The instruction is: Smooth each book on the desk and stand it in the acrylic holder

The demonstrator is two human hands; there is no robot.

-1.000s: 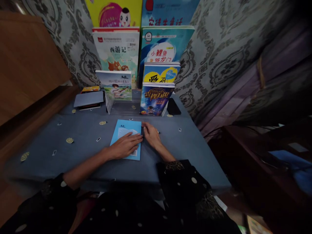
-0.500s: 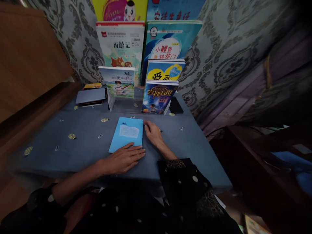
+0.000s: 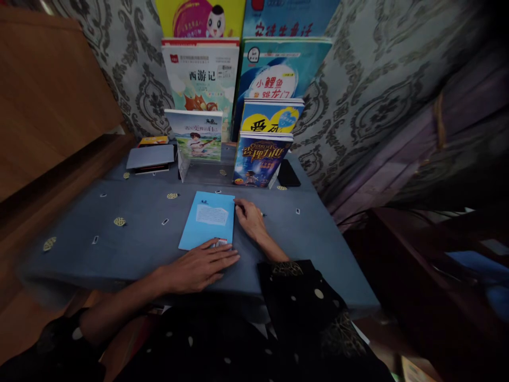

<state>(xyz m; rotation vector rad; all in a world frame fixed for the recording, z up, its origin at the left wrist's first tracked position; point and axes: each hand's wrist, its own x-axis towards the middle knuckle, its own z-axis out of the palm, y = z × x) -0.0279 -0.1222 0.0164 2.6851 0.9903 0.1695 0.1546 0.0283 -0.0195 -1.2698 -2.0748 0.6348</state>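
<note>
A thin light-blue booklet (image 3: 207,220) lies flat on the grey-blue tablecloth (image 3: 131,233), back cover up with a white text box and a barcode at its near corner. My left hand (image 3: 199,264) lies flat with fingers stretched out, its fingertips on the booklet's near edge by the barcode. My right hand (image 3: 248,217) rests against the booklet's right edge with the fingers curled; a thin dark pen-like thing pokes out from under it. Whether the fingers grip it is hidden.
Picture books stand in tiers at the back: a white-covered one (image 3: 195,135) at left, a dark-blue one (image 3: 260,165) at right, taller ones behind. A grey flat case (image 3: 150,156) lies at back left, a black phone (image 3: 288,173) at back right. Patterned wall behind, wooden board left.
My left hand has slid off the middle of the booklet toward me to its near edge, uncovering the cover. My right hand has stayed by the right edge.
</note>
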